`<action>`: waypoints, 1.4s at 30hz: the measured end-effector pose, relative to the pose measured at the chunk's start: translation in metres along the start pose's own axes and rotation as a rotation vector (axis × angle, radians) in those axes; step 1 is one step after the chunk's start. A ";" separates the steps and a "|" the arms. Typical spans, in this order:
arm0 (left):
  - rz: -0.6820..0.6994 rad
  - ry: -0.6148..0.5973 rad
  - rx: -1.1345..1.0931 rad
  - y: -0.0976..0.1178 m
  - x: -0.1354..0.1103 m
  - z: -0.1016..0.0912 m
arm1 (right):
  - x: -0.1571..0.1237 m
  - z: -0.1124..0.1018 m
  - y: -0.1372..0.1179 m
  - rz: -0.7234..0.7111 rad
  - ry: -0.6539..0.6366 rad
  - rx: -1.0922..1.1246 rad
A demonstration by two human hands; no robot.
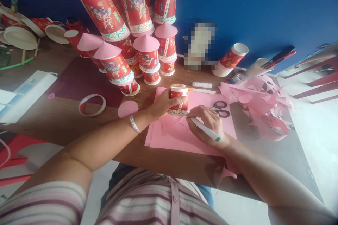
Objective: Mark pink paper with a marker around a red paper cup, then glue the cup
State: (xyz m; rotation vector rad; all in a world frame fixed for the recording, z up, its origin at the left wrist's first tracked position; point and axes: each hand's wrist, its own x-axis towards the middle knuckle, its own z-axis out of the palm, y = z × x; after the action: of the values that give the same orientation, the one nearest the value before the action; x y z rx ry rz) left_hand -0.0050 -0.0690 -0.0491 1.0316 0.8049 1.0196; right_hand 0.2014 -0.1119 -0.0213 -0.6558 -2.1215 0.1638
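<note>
If the cup (180, 107) slips, strokes could stray
Left hand (165, 103) wraps fingers round it; right hand (210, 120) pinches a marker (205, 129) beside its base.

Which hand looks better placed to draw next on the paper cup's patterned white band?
Probably the right hand: it holds the white marker close to the patterned white band, while the left hand is occupied gripping the paper cup.

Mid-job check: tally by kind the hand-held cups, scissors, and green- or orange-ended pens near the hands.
Red printed paper cup, left hand: 1
White green-ended pen, right hand: 1
White-and-orange pen: 1
Black-handled scissors: 1
Total: 4
</note>
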 end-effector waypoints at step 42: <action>0.005 0.040 -0.222 0.003 0.000 -0.002 | -0.003 0.001 0.001 -0.090 -0.028 0.096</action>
State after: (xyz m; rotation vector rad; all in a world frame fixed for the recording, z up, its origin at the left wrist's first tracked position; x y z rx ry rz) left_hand -0.0077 -0.0684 -0.0469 0.8257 0.7042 1.1104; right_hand 0.2029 -0.1129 -0.0243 -0.5037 -2.1509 0.2247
